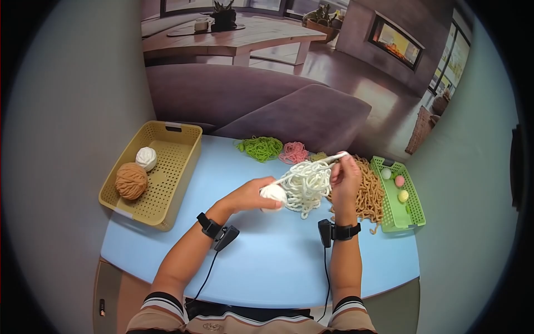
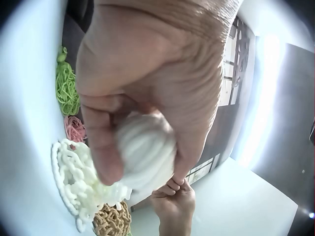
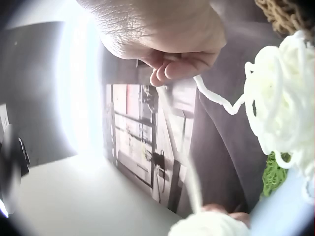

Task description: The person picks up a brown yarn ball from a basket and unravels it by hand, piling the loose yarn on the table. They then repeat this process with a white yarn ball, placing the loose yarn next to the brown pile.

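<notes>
In the head view my left hand (image 1: pixel 250 195) grips a ball of white yarn (image 1: pixel 273 196), fingers and thumb curled round it. My right hand (image 1: pixel 346 177), raised to the right, pinches a strand of the same yarn; in the right wrist view the strand (image 3: pixel 179 142) runs taut between the two hands. Another length hangs from the right fingers to the loose white yarn pile (image 1: pixel 305 186). That tangled heap lies between the hands, and the left wrist view shows the wound ball (image 2: pixel 146 147) filling the left palm.
A tan basket (image 1: pixel 186 167) at left holds a brown yarn ball (image 1: pixel 132 181) and a white one (image 1: pixel 146 158). Loose green yarn (image 1: pixel 261 148), pink yarn (image 1: pixel 293 152) and brown yarn (image 1: pixel 367 192) lie around the white heap. At right stands a green basket (image 1: pixel 420 214) with small balls.
</notes>
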{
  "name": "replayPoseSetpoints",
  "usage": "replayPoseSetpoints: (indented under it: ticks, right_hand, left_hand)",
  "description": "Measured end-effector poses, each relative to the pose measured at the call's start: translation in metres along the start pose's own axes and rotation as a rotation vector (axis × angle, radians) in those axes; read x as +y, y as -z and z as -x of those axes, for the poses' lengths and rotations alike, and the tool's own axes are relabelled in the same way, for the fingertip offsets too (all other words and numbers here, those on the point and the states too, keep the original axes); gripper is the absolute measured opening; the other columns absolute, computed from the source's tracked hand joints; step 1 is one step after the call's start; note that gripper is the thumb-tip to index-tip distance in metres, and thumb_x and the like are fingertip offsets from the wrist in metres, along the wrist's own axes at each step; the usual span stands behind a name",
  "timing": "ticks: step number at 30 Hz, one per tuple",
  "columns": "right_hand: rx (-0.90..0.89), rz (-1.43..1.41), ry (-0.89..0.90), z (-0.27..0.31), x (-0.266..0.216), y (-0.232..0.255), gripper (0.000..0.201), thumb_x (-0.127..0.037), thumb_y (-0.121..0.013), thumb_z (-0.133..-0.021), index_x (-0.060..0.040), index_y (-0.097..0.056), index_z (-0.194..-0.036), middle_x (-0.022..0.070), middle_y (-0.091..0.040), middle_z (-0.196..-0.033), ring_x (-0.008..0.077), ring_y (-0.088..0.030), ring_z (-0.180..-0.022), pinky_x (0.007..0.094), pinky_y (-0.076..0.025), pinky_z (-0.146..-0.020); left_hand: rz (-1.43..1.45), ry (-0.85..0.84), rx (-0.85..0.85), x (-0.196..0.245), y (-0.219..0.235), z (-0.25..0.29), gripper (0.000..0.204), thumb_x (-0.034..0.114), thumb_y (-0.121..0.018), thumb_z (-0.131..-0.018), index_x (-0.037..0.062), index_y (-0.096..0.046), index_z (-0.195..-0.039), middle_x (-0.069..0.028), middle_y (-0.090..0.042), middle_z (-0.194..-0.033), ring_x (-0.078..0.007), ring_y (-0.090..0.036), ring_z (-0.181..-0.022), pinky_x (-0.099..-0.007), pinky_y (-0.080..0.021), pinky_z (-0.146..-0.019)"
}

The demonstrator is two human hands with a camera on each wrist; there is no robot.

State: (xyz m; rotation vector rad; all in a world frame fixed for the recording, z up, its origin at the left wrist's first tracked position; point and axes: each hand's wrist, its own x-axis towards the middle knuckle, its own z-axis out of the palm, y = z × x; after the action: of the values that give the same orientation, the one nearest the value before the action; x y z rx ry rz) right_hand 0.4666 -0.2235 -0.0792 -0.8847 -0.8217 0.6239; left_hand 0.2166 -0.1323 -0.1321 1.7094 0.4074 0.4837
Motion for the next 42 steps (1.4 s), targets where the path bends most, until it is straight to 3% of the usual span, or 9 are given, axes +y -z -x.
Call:
replayPoseSetpoints:
  ticks: [6, 8, 10, 13, 23, 26, 33, 36, 42]
  right_hand:
    - [0.109, 0.214, 0.022, -0.014, -0.004, 0.026, 0.027, -0.023, -0.057, -0.103, -0.0007, -0.066, -0.116, -0.0020, -0.060, -0.069, 0.0020, -0.046, -0.052, 0.0182, -0.035, -0.044]
    - [-0.042, 0.605, -0.074, -0.016, 0.001, 0.030, 0.045, -0.019, -0.065, -0.095, 0.0014, -0.059, -0.135, 0.0077, -0.073, -0.093, 0.0083, -0.057, -0.060, 0.0236, -0.048, -0.055]
    - [-0.106, 1.112, 0.559, -0.019, 0.030, 0.037, 0.051, -0.014, -0.067, -0.091, 0.0001, -0.056, -0.139, 0.0113, -0.074, -0.104, 0.0168, -0.064, -0.073, 0.0313, -0.054, -0.069]
    - [-0.254, 0.840, 0.159, 0.008, -0.009, -0.012, 0.044, -0.011, -0.066, -0.090, -0.0022, -0.061, -0.133, 0.0156, -0.071, -0.113, 0.0279, -0.067, -0.086, 0.0383, -0.053, -0.081]
    - [-0.521, 1.247, -0.018, -0.018, 0.097, 0.053, 0.039, -0.002, -0.055, -0.088, 0.0005, -0.064, -0.126, 0.0259, -0.062, -0.123, 0.0385, -0.058, -0.117, 0.0417, -0.046, -0.100]
    - [-0.553, 1.218, 0.300, -0.014, 0.105, 0.056, 0.040, -0.003, -0.055, -0.089, -0.0007, -0.063, -0.127, 0.0245, -0.063, -0.124, 0.0397, -0.061, -0.111, 0.0426, -0.048, -0.097]
    - [-0.364, 1.138, 0.303, 0.013, -0.002, -0.012, 0.042, -0.011, -0.064, -0.090, -0.0003, -0.061, -0.131, 0.0188, -0.068, -0.119, 0.0296, -0.069, -0.086, 0.0400, -0.054, -0.081]
    - [-0.497, 0.732, 0.026, 0.037, -0.008, -0.039, 0.052, -0.016, -0.067, -0.092, 0.0003, -0.054, -0.140, 0.0177, -0.070, -0.111, 0.0209, -0.068, -0.073, 0.0343, -0.054, -0.071]
    - [-0.561, 0.808, -0.082, 0.063, 0.007, -0.058, 0.042, -0.016, -0.066, -0.096, -0.0021, -0.060, -0.135, 0.0037, -0.062, -0.068, 0.0131, -0.058, -0.058, 0.0298, -0.048, -0.059]
  left_hand:
    - [-0.013, 0.056, 0.022, 0.021, -0.007, 0.007, 0.054, 0.021, -0.075, -0.086, 0.0028, -0.054, -0.133, -0.0095, -0.064, -0.114, -0.0165, -0.065, -0.099, -0.0304, -0.058, -0.075]
    - [0.049, 0.007, 0.114, 0.018, -0.005, 0.004, 0.053, 0.022, -0.074, -0.088, 0.0029, -0.053, -0.133, -0.0100, -0.065, -0.114, -0.0166, -0.065, -0.099, -0.0305, -0.059, -0.071]
    - [0.114, -0.038, 0.158, 0.019, -0.003, 0.003, 0.053, 0.024, -0.073, -0.089, 0.0026, -0.052, -0.133, -0.0102, -0.065, -0.113, -0.0165, -0.066, -0.098, -0.0303, -0.060, -0.070]
    - [0.215, -0.085, 0.145, 0.029, -0.003, 0.006, 0.052, 0.026, -0.073, -0.090, 0.0021, -0.053, -0.132, -0.0099, -0.066, -0.112, -0.0162, -0.066, -0.099, -0.0299, -0.059, -0.070]
    - [0.269, 0.010, 0.142, 0.015, -0.012, -0.001, 0.051, 0.029, -0.073, -0.091, 0.0037, -0.055, -0.131, -0.0101, -0.067, -0.114, -0.0178, -0.067, -0.102, -0.0313, -0.059, -0.074]
    - [0.277, 0.023, 0.143, 0.011, -0.013, -0.002, 0.053, 0.028, -0.073, -0.091, 0.0041, -0.054, -0.134, -0.0103, -0.067, -0.115, -0.0186, -0.067, -0.103, -0.0319, -0.059, -0.077]
    - [0.458, -0.054, 0.295, 0.026, -0.015, 0.002, 0.059, 0.024, -0.067, -0.096, 0.0074, -0.044, -0.147, -0.0099, -0.063, -0.125, -0.0194, -0.065, -0.112, -0.0354, -0.058, -0.088]
    - [0.670, -0.125, 0.280, 0.026, -0.011, 0.001, 0.056, 0.023, -0.065, -0.098, 0.0091, -0.043, -0.147, -0.0091, -0.061, -0.127, -0.0195, -0.064, -0.115, -0.0372, -0.058, -0.091]
    - [0.695, -0.193, 0.359, 0.029, -0.007, 0.004, 0.053, 0.023, -0.070, -0.095, 0.0076, -0.046, -0.139, -0.0089, -0.062, -0.122, -0.0204, -0.064, -0.114, -0.0377, -0.059, -0.091]
